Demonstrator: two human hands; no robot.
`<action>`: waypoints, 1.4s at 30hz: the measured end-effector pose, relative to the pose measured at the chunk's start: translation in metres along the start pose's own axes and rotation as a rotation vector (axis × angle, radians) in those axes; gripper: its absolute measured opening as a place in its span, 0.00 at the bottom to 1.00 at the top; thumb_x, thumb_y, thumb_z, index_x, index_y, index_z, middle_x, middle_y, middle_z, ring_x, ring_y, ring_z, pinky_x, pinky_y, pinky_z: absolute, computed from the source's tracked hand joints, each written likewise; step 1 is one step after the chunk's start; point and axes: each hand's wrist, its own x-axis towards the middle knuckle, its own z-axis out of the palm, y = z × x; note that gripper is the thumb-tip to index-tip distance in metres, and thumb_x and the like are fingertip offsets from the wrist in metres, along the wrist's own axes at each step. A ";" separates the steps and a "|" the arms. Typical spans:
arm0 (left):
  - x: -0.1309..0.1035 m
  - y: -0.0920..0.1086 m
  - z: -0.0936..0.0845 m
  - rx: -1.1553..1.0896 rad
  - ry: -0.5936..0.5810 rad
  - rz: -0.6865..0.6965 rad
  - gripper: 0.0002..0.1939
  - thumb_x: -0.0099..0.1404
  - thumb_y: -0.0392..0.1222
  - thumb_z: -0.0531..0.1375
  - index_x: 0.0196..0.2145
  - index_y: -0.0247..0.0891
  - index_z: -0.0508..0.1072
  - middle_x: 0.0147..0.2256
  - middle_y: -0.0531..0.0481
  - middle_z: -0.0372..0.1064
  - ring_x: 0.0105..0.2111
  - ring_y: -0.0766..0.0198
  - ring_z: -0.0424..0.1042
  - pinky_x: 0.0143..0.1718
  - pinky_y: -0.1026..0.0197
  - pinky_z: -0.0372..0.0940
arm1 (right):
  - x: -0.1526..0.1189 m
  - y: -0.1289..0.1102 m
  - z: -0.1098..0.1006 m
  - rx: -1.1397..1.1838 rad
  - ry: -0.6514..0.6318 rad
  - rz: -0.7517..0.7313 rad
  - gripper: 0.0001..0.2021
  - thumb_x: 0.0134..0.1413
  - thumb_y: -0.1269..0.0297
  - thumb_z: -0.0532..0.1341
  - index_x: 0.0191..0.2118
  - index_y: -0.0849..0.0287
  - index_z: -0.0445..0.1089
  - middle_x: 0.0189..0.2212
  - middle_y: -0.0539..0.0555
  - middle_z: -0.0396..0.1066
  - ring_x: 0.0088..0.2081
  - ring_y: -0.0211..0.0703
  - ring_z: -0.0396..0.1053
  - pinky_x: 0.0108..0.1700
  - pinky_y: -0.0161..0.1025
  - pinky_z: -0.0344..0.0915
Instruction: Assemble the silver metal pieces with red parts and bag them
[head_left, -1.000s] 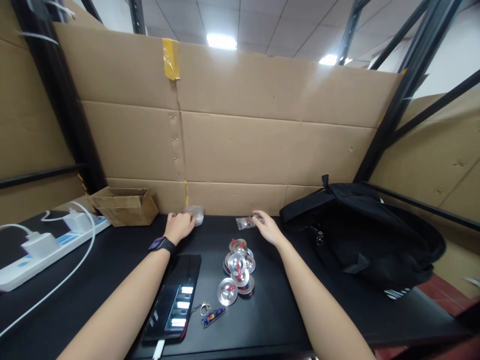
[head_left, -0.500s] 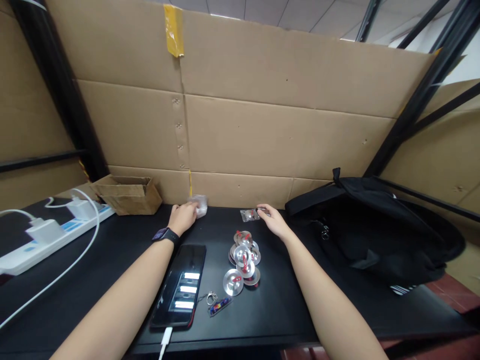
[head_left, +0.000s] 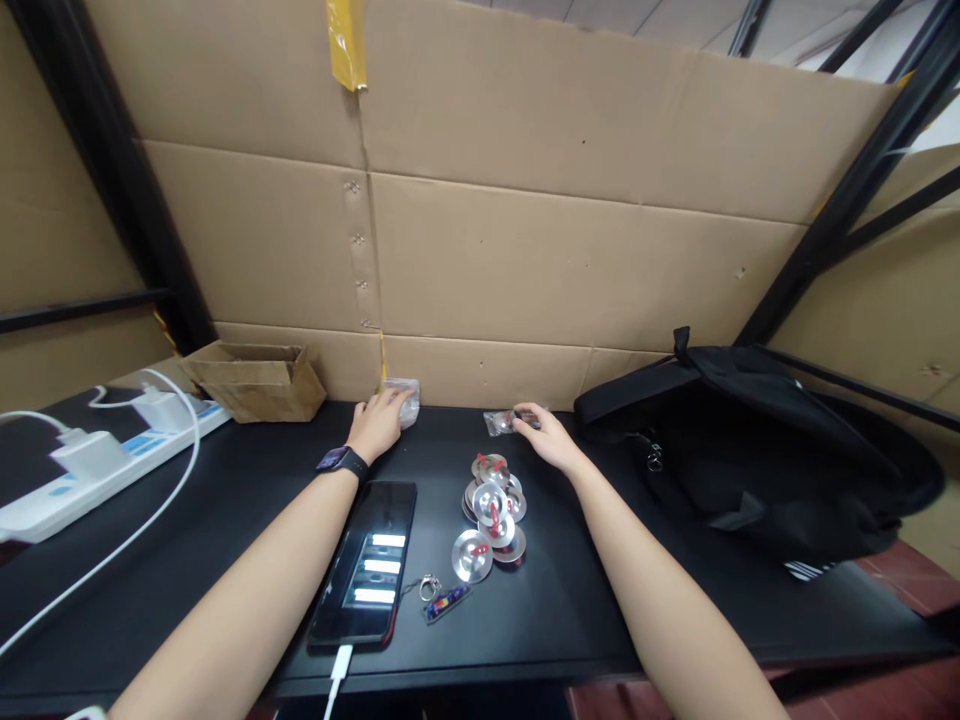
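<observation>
At the back of the black table, my left hand point(head_left: 377, 426), wearing a dark smartwatch, has its fingers closed on the near edge of some clear plastic bags point(head_left: 409, 404). My right hand point(head_left: 546, 436) rests farther right, thumb and fingers pinching the end of a small clear packet point(head_left: 498, 424); silver and red pieces show inside it. Between my forearms lies a loose pile of silver finger cymbals point(head_left: 491, 503) with red loops. Neither hand touches the pile.
A black phone point(head_left: 364, 565) on a white cable lies beside my left forearm, near a keychain point(head_left: 447, 602). At left stand an open cardboard box point(head_left: 274, 390) and a white power strip point(head_left: 135, 455). A black bag point(head_left: 750, 450) fills the right side; a cardboard wall point(head_left: 480, 270) closes the back.
My left hand has shifted slightly right, its fingers reaching further over the plastic bags. My right hand stays at the packet. The view has tilted down a little.
</observation>
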 end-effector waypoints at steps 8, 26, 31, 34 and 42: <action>-0.001 0.000 0.004 -0.021 0.008 -0.038 0.36 0.63 0.32 0.54 0.67 0.52 0.60 0.69 0.46 0.51 0.67 0.42 0.50 0.59 0.37 0.55 | -0.002 -0.003 0.000 -0.090 -0.007 -0.044 0.16 0.61 0.56 0.60 0.51 0.56 0.71 0.51 0.58 0.74 0.50 0.48 0.72 0.55 0.47 0.67; -0.009 0.003 -0.008 -0.005 0.122 0.001 0.25 0.71 0.36 0.48 0.62 0.47 0.66 0.65 0.44 0.60 0.63 0.48 0.57 0.57 0.42 0.55 | -0.007 -0.013 0.021 -0.704 -0.226 -0.039 0.26 0.63 0.65 0.53 0.65 0.45 0.62 0.66 0.56 0.62 0.64 0.61 0.54 0.56 0.60 0.53; -0.009 0.004 -0.014 -0.029 0.101 -0.030 0.24 0.71 0.36 0.48 0.62 0.47 0.66 0.64 0.44 0.61 0.62 0.47 0.57 0.57 0.41 0.55 | -0.007 -0.016 0.016 -0.687 -0.209 -0.062 0.22 0.62 0.62 0.57 0.61 0.45 0.68 0.60 0.58 0.67 0.58 0.62 0.59 0.52 0.57 0.54; -0.010 0.004 -0.018 -0.033 0.096 -0.046 0.24 0.71 0.36 0.49 0.62 0.46 0.65 0.65 0.44 0.61 0.62 0.47 0.58 0.57 0.42 0.56 | -0.007 -0.019 0.015 -0.693 -0.204 -0.059 0.21 0.62 0.57 0.59 0.60 0.46 0.69 0.56 0.59 0.69 0.57 0.62 0.59 0.52 0.57 0.54; -0.010 0.004 -0.020 -0.043 0.121 -0.037 0.23 0.71 0.36 0.49 0.60 0.46 0.66 0.63 0.44 0.62 0.60 0.48 0.61 0.56 0.44 0.58 | -0.008 -0.024 0.016 -0.706 -0.205 -0.033 0.17 0.62 0.53 0.60 0.54 0.49 0.73 0.55 0.59 0.69 0.58 0.62 0.58 0.53 0.59 0.53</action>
